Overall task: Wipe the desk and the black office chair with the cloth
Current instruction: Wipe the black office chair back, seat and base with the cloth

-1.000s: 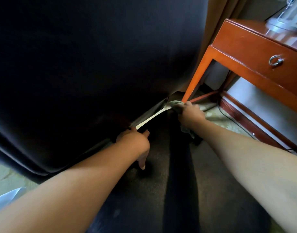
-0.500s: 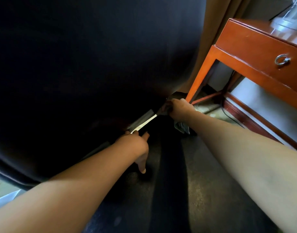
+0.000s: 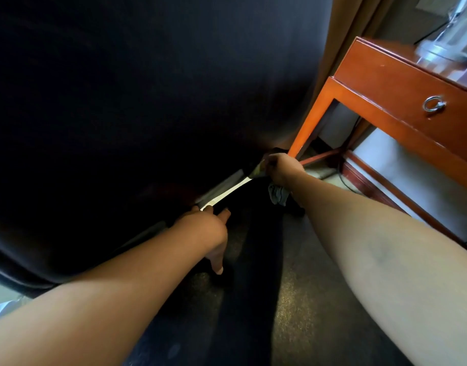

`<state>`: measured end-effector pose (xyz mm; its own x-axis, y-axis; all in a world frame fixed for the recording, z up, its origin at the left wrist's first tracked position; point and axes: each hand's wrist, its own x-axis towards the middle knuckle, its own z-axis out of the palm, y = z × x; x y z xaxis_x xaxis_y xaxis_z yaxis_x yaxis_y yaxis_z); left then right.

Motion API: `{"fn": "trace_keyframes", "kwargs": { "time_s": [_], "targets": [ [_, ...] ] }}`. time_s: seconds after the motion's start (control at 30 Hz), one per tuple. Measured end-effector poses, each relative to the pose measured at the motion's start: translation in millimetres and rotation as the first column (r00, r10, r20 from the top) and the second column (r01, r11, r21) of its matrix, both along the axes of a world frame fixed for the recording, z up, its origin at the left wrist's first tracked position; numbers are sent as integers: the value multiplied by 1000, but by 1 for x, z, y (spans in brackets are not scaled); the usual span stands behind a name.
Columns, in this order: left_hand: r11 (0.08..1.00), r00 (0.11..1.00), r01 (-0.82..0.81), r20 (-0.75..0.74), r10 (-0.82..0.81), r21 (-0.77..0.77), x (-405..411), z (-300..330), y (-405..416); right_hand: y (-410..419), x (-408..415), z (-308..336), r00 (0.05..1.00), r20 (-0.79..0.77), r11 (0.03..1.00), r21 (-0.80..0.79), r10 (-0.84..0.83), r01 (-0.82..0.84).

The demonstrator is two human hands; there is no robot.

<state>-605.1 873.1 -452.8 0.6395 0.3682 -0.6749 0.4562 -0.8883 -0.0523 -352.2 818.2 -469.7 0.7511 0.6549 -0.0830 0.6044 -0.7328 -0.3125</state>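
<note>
Farther along the chair gap, right hand grips cloth

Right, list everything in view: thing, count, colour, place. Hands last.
office chair: one, black, fills the left and centre.
cloth: one, grey-white, hanging under the right hand by the chair's lower edge.
desk: one, reddish-brown wood, right; drawer with a silver ring pull.
curtain: one, tan, behind the desk.
cable: one, dark, on the floor under the desk.
left hand: at the chair's lower edge, fingers partly hidden.
right hand: gripping the cloth against the chair.
</note>
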Motion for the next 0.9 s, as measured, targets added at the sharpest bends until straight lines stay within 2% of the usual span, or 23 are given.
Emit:
{"fn": "trace_keyframes", "kwargs": {
  "time_s": [0.2, 0.27, 0.37, 0.4, 0.5, 0.6, 0.67, 0.8, 0.83, 0.9],
  "targets": [
    [999, 999, -32, 20, 32, -9, 0, -5, 2, -47, 19, -1, 973, -197, 993, -18, -117, 116],
    [999, 999, -38, 26, 39, -31, 0, -6, 1, -62, 20, 1, 959, -215, 979, -132, -184, 159],
    [998, 998, -46, 38, 47, -31, -1, -7, 1, -84, 10, 13, 929, -174, 887, -396, -325, 236],
    [998, 998, -49, 42, 50, -36, -3, -7, 2, -87, 7, 19, 921, -187, 878, -413, -341, 242],
    [997, 997, -58, 48, 61, -56, -4, -6, 4, -73, 3, 29, 926, -205, 907, -353, -316, 231],
    [999, 999, -41, 14, 42, -36, -4, -5, 3, -37, 4, 30, 924, -304, 972, -116, -231, 204],
    [999, 1000, -26, -15, 25, -19, -4, -5, 3, -22, 2, 27, 925, -335, 984, -46, -179, 173],
    [1000, 1000, -4, -30, 4, -16, -5, -3, 1, -37, 9, 16, 927, -325, 982, -29, -187, 188],
    [1000, 1000, 1, -24, -1, -19, -5, -2, 2, -51, 12, 13, 925, -315, 977, -68, -212, 201],
    [1000, 1000, 1, -7, -1, -24, -7, 1, 2, -87, 15, 7, 933, -226, 942, -251, -280, 222]
  ]
}}
